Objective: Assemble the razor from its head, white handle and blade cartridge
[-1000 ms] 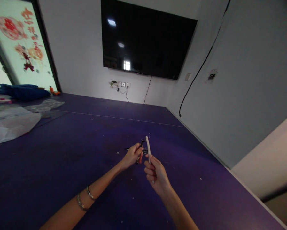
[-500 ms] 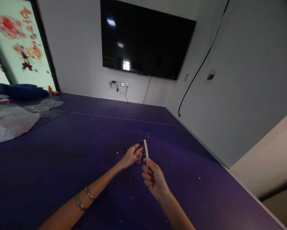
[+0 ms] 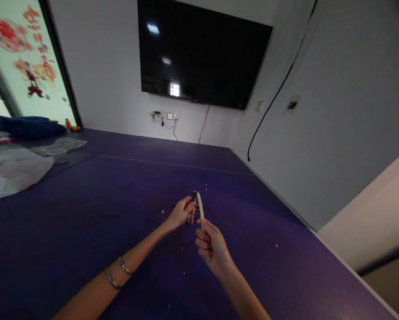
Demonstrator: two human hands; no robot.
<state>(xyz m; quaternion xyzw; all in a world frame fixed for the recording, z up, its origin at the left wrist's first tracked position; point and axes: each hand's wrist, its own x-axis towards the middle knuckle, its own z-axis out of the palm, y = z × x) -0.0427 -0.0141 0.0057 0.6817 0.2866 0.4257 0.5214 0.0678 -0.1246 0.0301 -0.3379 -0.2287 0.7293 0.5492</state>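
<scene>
Pale strip [image 3: 201,211]: slim, slightly curved, near upright in front of the person, between the two hands. Top end right at the head of the dark tool [image 3: 194,195]; touching or just short, can't tell.
Tool: short crossbar head, stem down into the fist. Too small to call the type.
Right hand [image 3: 213,244]: grip pinching the strip's lower end, thumb against fingers, long free length above.
Left hand [image 3: 182,214]: grip wrapped round the tool's stem, head poking out above the thumb.
Strip support: free length will probably flex under side load. I'd pinch higher, nearer the tool, fingertips clear of the head.
Tool angle: set the crossbar square to the strip end, light even pressure. Hold one hand rigid, move the other.
Risk: narrow end could let the head skid toward the right fingers; bracing the hands together should help.
Behind strip: small dark item [image 3: 202,207], partly hidden, can't identify.
Flecks: white bits [image 3: 162,211] scattered around the hands on the purple surface [image 3: 119,191]; floor or platform, can't tell.
Left forearm: two bracelets [image 3: 112,279], well back from the work.
Far left: crumpled plastic sheet [image 3: 17,171], blue cloth [image 3: 29,127] beyond it.
Wall side: black TV [image 3: 202,53], sockets [image 3: 169,116] below; black cable [image 3: 273,100] hanging at right.
</scene>
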